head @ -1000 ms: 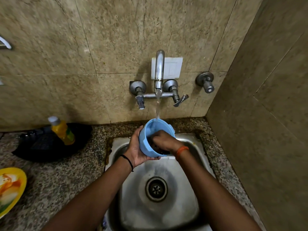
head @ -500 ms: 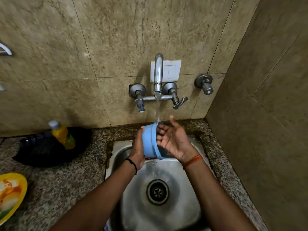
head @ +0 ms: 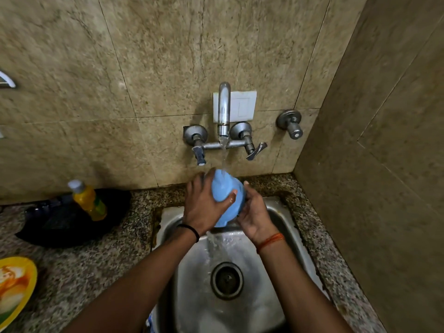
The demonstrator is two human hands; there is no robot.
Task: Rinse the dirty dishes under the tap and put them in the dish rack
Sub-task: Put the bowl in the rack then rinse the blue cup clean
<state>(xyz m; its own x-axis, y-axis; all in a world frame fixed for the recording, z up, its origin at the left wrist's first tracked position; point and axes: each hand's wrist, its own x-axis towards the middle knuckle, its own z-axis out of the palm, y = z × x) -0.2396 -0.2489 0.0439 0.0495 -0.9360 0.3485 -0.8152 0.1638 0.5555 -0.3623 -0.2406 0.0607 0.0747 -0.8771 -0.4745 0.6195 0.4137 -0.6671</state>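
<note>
A blue cup (head: 224,195) sat tilted under the running tap (head: 224,109), above the far edge of the steel sink (head: 283,212), held between both hands. The left hand (head: 204,207) curled round its 9 o'clock side, thumb laid across the wet blue wall. The right hand (head: 254,217) cupped the 3 o'clock side with fingers wrapped behind the rim. Water struck the top of the cup and ran off its lower edge in a stream toward the drain (head: 227,281) at 6 o'clock. On the speckled counter (head: 115,265) at 9 o'clock stood a yellow bottle (head: 87,200) against a dark pan (head: 62,224); a yellow plate (head: 14,287) lay at 8 o'clock, cut off by the frame's edge
</note>
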